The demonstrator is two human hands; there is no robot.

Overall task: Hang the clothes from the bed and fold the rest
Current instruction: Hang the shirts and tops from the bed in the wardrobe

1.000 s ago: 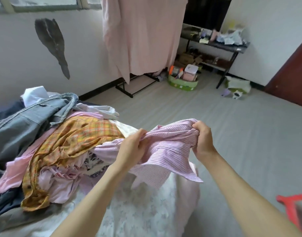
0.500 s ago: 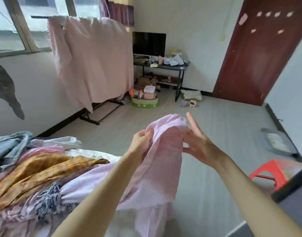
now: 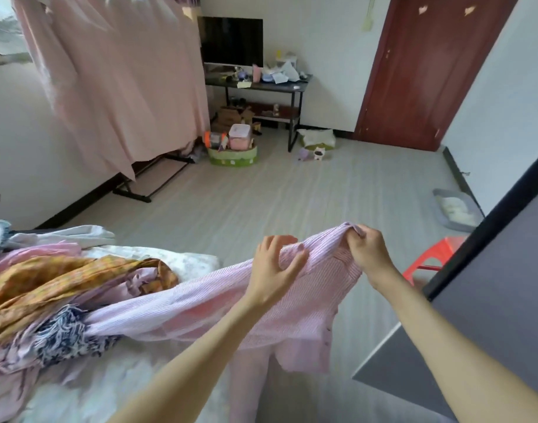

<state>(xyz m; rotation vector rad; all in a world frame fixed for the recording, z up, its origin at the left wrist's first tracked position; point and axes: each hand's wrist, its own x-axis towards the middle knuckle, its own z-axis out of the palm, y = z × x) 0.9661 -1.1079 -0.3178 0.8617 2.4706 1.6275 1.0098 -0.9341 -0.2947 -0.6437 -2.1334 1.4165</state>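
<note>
Views: one only, a wide-angle head camera; no second view shares the scene
Position: worn on the person's head, above the near corner of the bed (image 3: pixel 197 261); both forearms run up from the bottom edge
Facing: forward and down, across the floor (image 3: pixel 292 203) toward the far wall, where the door (image 3: pixel 414 71) and the counter (image 3: pixel 258 83) stand
Nearness: left hand (image 3: pixel 272 270) and right hand (image 3: pixel 367 250) sit close, in the lower middle, on the striped shirt (image 3: pixel 307 306); the clothes pile (image 3: pixel 48 288) lies near, at lower left; the far wall is well apart
Distortion: straight edges bow toward the frame's borders
</note>
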